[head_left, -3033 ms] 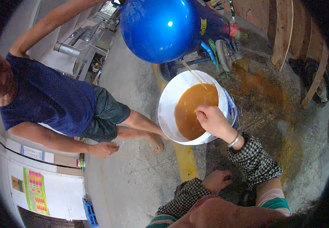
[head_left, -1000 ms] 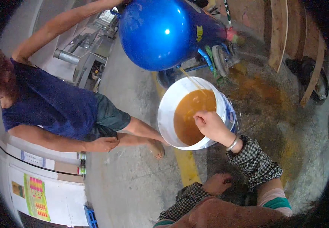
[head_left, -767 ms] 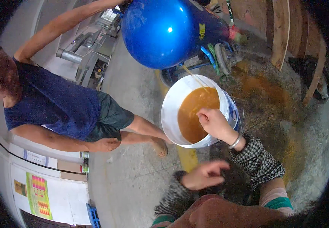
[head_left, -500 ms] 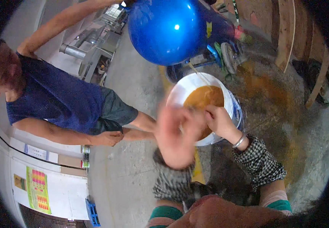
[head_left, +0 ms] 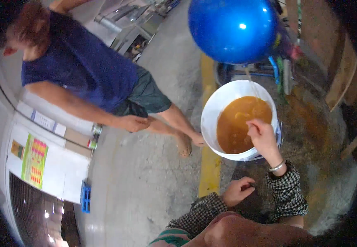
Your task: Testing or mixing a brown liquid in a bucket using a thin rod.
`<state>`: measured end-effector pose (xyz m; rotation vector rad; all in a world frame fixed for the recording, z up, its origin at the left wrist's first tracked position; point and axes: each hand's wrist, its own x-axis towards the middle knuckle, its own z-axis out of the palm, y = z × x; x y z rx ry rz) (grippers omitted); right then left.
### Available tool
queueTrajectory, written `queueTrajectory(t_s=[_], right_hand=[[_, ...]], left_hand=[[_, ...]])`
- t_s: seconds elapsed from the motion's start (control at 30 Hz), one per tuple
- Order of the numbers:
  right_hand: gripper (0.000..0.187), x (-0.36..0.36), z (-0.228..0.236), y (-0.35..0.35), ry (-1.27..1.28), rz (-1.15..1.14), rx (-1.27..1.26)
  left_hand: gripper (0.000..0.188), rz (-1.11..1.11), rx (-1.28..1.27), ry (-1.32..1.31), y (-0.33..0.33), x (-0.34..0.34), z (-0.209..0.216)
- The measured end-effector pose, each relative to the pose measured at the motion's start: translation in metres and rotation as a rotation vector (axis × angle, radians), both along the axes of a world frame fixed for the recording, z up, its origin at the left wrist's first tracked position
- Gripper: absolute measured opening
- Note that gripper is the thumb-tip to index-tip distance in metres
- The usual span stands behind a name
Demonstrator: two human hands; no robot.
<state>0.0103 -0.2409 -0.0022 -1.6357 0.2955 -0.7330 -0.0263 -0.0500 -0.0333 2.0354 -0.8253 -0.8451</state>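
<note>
A white bucket (head_left: 211, 108) stands on the floor in front of me, partly filled with orange-brown liquid (head_left: 238, 127). Over its near right rim, my right hand (head_left: 264, 139) has its fingers curled together; whether something is in them is hidden. Lower down, short of the bucket, my left hand (head_left: 237, 192) is curled with thumb and fingers close together. A small dark spot shows between them, too unclear to name. A thin stream (head_left: 250, 80) runs down into the bucket from below a shiny blue rounded vessel (head_left: 234, 31).
A person in a dark blue sleeveless top (head_left: 92, 78) stands at the left, one arm hanging down. The blue vessel rests above a blue-framed stand (head_left: 275, 70). A yellow line (head_left: 209, 175) crosses the floor. Wooden boards (head_left: 343, 74) stand at the right, and wet orange stains (head_left: 310, 109) mark the floor.
My left hand has dropped away from the bucket toward me, apart from my right hand. The right hand stays over the bucket. The whole view has shifted and turned slightly.
</note>
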Motion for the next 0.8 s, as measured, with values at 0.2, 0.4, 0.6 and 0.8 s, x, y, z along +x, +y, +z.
queueTrajectory(t_s=[0.2, 0.4, 0.6, 0.8], right_hand=[[0.015, 0.004, -0.001, 0.002, -0.005, 0.05, 0.022], [0.016, 0.0, -0.005, 0.0, -0.007, 0.046, 0.013], [0.016, 0.0, -0.005, -0.001, 0.024, 0.021, 0.058], [0.015, 0.0, 0.0, 0.001, 0.029, 0.008, 0.003]], left_hand=[[0.026, -0.264, 0.01, -0.102, 0.007, 0.001, -0.028], [0.027, -0.295, 0.187, 0.05, -0.005, -0.017, -0.019], [0.029, -0.343, 0.169, -0.014, -0.003, -0.013, -0.026], [0.031, -0.366, 0.157, 0.081, -0.003, -0.017, -0.024]])
